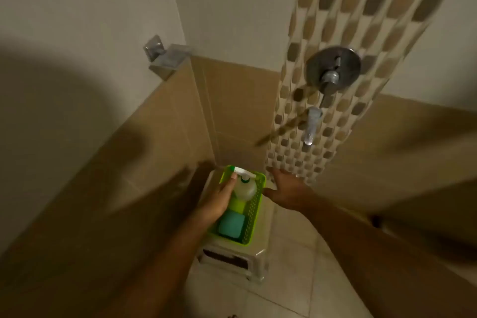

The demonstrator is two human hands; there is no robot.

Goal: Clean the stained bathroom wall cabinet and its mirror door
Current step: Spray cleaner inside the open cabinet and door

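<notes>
A green plastic basket [254, 210] stands on a small beige stool [232, 263] in the corner of a tiled bathroom. Inside it are a pale spray bottle [245, 188] with a white and green trigger head, and a teal sponge [231, 226] nearer to me. My left hand [219, 200] reaches into the basket, its fingers round the spray bottle's neck. My right hand [286, 188] hovers just right of the basket with fingers spread, holding nothing. The cabinet and mirror are out of view.
A chrome shower valve [333, 68] and a tap spout [311, 124] project from the mosaic tile strip above the basket. A metal soap holder [167, 58] is mounted on the left wall. Beige floor tiles [296, 279] spread around the stool.
</notes>
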